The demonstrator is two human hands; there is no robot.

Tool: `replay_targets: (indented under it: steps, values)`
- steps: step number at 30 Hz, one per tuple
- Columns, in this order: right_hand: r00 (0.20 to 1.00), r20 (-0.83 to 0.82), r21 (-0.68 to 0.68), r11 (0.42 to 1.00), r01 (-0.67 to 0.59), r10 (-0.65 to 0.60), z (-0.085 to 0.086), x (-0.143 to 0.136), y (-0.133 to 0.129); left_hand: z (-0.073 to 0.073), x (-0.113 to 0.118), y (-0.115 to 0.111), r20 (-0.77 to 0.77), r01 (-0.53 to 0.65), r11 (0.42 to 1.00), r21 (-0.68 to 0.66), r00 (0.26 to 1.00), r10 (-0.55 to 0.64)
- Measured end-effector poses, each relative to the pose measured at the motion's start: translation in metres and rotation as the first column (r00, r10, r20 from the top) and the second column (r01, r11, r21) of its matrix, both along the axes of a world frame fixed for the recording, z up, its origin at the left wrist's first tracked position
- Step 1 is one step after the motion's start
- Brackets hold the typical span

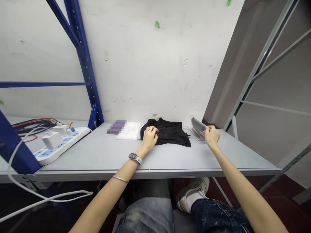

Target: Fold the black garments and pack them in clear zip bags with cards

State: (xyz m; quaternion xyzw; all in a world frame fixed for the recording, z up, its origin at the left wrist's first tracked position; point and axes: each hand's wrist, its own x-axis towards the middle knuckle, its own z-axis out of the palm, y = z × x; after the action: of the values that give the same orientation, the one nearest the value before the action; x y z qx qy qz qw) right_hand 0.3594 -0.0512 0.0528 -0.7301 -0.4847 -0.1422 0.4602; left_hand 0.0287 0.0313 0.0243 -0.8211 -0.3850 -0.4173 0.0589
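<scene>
A black cloth (pixel 171 132) lies in the middle of the grey table. My left hand (pixel 150 136) rests on its left part, the fingers bent and a little apart, with a ring on one finger. At the right, my right hand (pixel 212 135) pinches the edge of a clear plastic bag or sleeve (pixel 198 127), whose lower part touches the table. White sheets or a flat white packet (pixel 129 131) lie left of the cloth. Beside them is a blurred purple item (pixel 116 127).
On the left, a white power strip (pixel 63 145) holds plugged-in chargers near coiled cables (pixel 36 124). A blue rack post (pixel 85 61) rises behind it. A white cable (pixel 48 197) hangs over the table's front edge (pixel 157 174).
</scene>
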Motion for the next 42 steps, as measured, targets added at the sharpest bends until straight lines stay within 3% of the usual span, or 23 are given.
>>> replay_targets:
  steps: [4,7,11,14,16,20,24,28,32,36,39,42]
  values:
    - [0.999,-0.023,0.166,0.986,-0.037,0.041,0.035,-0.041,0.0,0.003,0.0,-0.005,0.038,0.025,0.997,0.071,0.999,-0.028]
    - [0.961,-0.003,0.243,0.933,-0.266,0.275,0.043,-0.088,-0.008,0.009,0.001,-0.012,0.034,0.035,0.987,0.158,0.999,-0.041]
    - [0.804,0.043,0.039,0.803,-0.595,0.593,0.026,-0.139,-0.018,0.015,0.002,-0.029,0.02,-0.007,0.972,0.235,1.0,0.002]
    - [0.715,0.063,-0.097,0.717,-0.69,0.696,0.005,-0.155,-0.021,0.016,0.002,-0.044,-0.018,-0.025,0.972,0.235,0.999,0.03]
    - [0.705,0.119,-0.17,0.714,-0.679,0.699,-0.004,-0.158,-0.023,0.015,0.001,-0.054,-0.082,0.039,0.979,0.2,0.996,-0.023]
    - [0.665,0.369,-0.345,0.761,-0.55,0.649,-0.007,-0.158,-0.036,0.011,-0.003,-0.071,-0.153,0.241,0.968,0.076,0.962,-0.227]
    - [0.504,0.583,-0.445,0.77,-0.457,0.637,-0.006,-0.159,-0.054,0.006,-0.01,-0.082,-0.142,0.406,0.914,0.012,0.905,-0.4]
    - [0.36,0.652,-0.531,0.741,-0.411,0.667,-0.011,-0.157,-0.068,-0.004,-0.017,-0.087,-0.126,0.521,0.854,-0.014,0.846,-0.518]
    - [0.284,0.642,-0.621,0.7,-0.353,0.712,-0.017,-0.155,-0.081,-0.013,-0.014,-0.095,-0.178,0.569,0.822,0.001,0.81,-0.56]
    - [0.257,0.582,-0.678,0.635,-0.37,0.771,-0.015,-0.153,-0.095,-0.018,-0.01,-0.105,-0.229,0.611,0.792,-0.001,0.77,-0.595]
    - [0.261,0.566,-0.696,0.623,-0.358,0.782,-0.009,-0.145,-0.103,-0.017,-0.016,-0.105,-0.235,0.568,0.823,0.004,0.801,-0.551]
    - [0.319,0.568,-0.7,0.649,-0.298,0.759,-0.004,-0.125,-0.105,-0.01,-0.03,-0.097,-0.223,0.463,0.886,-0.026,0.861,-0.456]
